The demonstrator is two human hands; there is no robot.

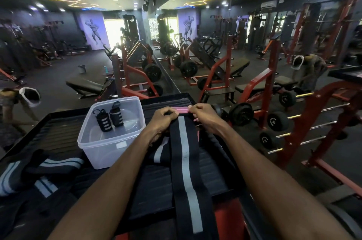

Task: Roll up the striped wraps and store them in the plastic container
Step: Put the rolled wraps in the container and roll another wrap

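Centre of frame, on ribbed black platform (58,132): left hand (162,117) and right hand (203,115) pinch pink end of black grey-striped wrap (185,161), fingers curled tight. Clear plastic container (109,153) left of hands holds two rolled wraps (108,117). Loose striped wraps (45,167) lower left.

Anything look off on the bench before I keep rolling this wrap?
Nothing damaged or spilled. Both hands, left hand and right hand, pinch the far end of the striped wrap. Two rolled wraps stand in the plastic container. The unrolled wraps at left lie in a loose, twisted heap.
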